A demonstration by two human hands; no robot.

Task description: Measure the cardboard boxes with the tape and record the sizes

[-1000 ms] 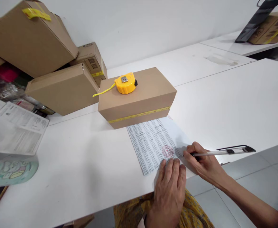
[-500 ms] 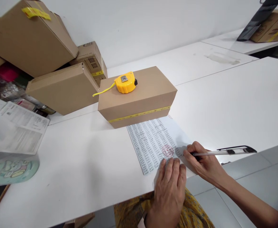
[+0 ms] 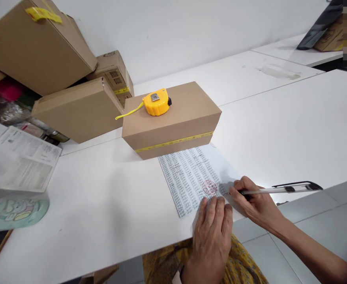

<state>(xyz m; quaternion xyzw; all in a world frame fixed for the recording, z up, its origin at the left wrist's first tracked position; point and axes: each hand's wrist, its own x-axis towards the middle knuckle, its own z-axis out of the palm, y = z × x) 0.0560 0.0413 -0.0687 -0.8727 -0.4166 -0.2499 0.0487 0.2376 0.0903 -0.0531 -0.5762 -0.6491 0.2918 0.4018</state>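
Note:
A printed sheet [image 3: 188, 177] with small rows of text and a red stamp lies on the white table [image 3: 108, 205] near its front edge. My left hand [image 3: 213, 232] rests flat on the sheet's near corner, fingers together and stretched out. My right hand [image 3: 254, 203] pinches a pen [image 3: 280, 190], its tip touching the paper right of the stamp. Behind the sheet stands a cardboard box [image 3: 173, 120] with a yellow tape stripe. A yellow tape measure [image 3: 156, 103] sits on top of it.
Several cardboard boxes [image 3: 72, 106] are stacked at the back left. Printed papers [image 3: 19, 161] and a pale green patterned object [image 3: 13, 211] lie at the left edge. A dark bag [image 3: 321, 25] leans on a far table at the top right.

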